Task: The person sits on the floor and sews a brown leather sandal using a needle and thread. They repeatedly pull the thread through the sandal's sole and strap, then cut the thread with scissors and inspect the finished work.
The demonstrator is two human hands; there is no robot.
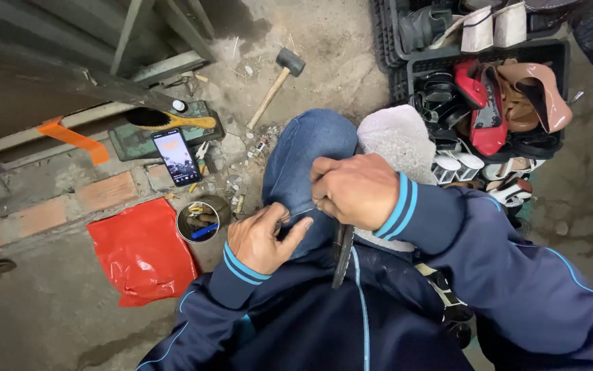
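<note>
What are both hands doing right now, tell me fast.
Left hand: pinched shut on a thin needle-like tool.
Right hand: closed, gripping the grey fuzzy footwear; exact hold hidden.

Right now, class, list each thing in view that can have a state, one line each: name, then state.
left hand: pinched on a thin thread or needle, over the knee
right hand: closed, pressing on the grey shoe
grey shoe: held on the lap
phone: screen lit, lying flat
mallet: lying on the ground, unused
brush: lying on its side
tin: open, holding small tools
red bag: flat, crumpled
</note>
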